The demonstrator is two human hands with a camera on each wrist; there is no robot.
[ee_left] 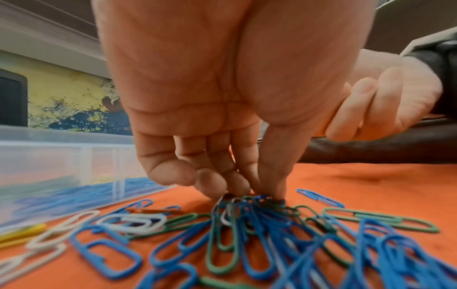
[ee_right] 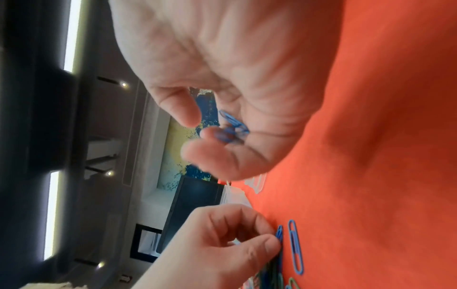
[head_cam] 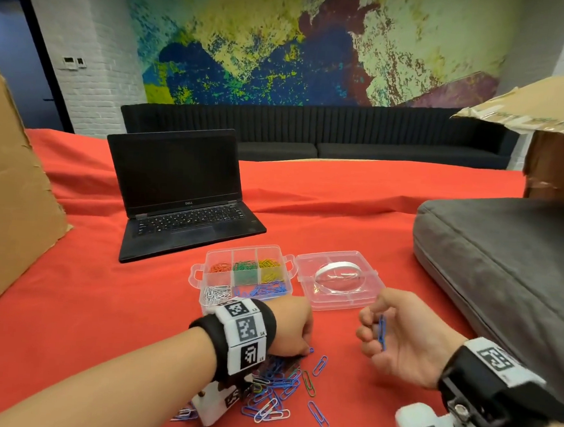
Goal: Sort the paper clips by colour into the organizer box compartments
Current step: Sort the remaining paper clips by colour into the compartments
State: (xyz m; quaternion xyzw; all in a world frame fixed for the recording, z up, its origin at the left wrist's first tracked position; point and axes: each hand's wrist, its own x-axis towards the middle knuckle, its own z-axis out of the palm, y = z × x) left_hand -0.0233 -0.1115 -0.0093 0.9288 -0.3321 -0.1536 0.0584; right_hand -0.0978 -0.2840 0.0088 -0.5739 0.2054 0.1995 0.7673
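While right hand point(head_cam: 398, 342) holds blue clips point(head_cam: 381, 332) pinched, head view: blue compartment point(head_cam: 262, 289) of organizer box point(head_cam: 201, 271) just beyond left hand point(head_cam: 292, 326). I drop there.
Left wrist: fingertips point(ee_left: 237, 185) pinch mixed pile point(ee_left: 259, 234) on red cloth point(ee_left: 371, 185); I lift blue only, shed green.
Right wrist: clips sit loose; I tighten.

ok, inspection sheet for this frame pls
Surface: red cloth, wrinkled.
Job's things: organizer open, clips sorted by colour; lid beside it; loose pile, mostly blue, some green and white.
Clutter: laptop, grey cushion, cardboard.
Hands: left hand pinching clips at the pile; right hand holding blue clips.
Cables: nothing seen.
Surroundings: sofa, mural.
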